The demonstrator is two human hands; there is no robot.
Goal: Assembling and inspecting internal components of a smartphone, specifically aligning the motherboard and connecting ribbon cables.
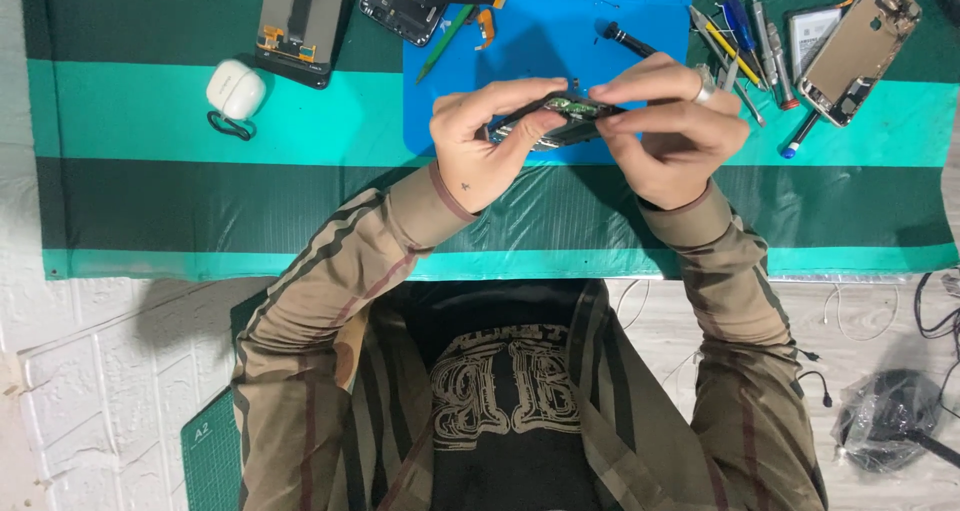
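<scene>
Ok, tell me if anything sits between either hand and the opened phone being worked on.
Nothing visible does. The left hand and right hand both grip the opened phone directly, raised over the blue mat. The black screwdriver lies apart, behind the hands.

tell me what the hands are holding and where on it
Both hands hold one opened phone body above the blue mat: the left hand takes its left end, the right hand its right end, fingertips on the edges.

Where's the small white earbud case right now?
In the head view, the small white rounded earbud case lies on the green striped mat, on the person's left, just below the dark detached phone screen panel.
</scene>
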